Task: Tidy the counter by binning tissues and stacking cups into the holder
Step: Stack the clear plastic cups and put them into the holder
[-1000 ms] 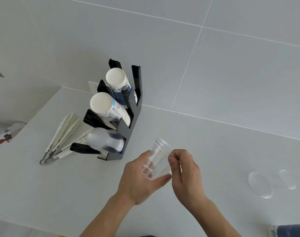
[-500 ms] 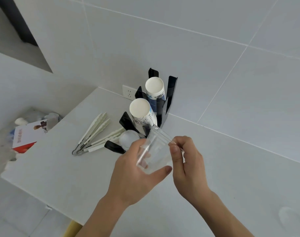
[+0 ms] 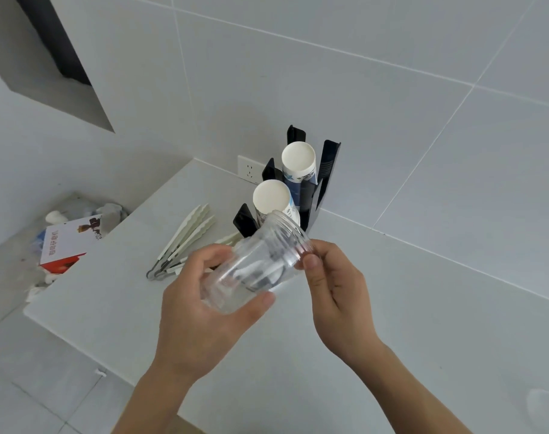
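My left hand (image 3: 201, 311) grips the body of a clear plastic cup (image 3: 257, 264), tilted with its ridged rim up and to the right. My right hand (image 3: 335, 289) pinches that rim with thumb and fingers. Just behind the cup stands a black cup holder (image 3: 324, 180) against the wall. Two stacks of white paper cups lie in its slots, the upper stack (image 3: 299, 162) and the lower stack (image 3: 272, 198). The holder's bottom slot is hidden behind the clear cup.
White tongs (image 3: 185, 239) lie on the white counter (image 3: 423, 308) left of the holder. A wall socket (image 3: 249, 170) sits behind it. Beyond the counter's left edge, a bin (image 3: 69, 236) holds a red-and-white box and crumpled tissues. A clear lid (image 3: 545, 408) lies at the far right.
The view has swung left and closer, bringing the bin into sight. Both hands have kept hold of the clear cup and carried it closer to the holder's lower slot.
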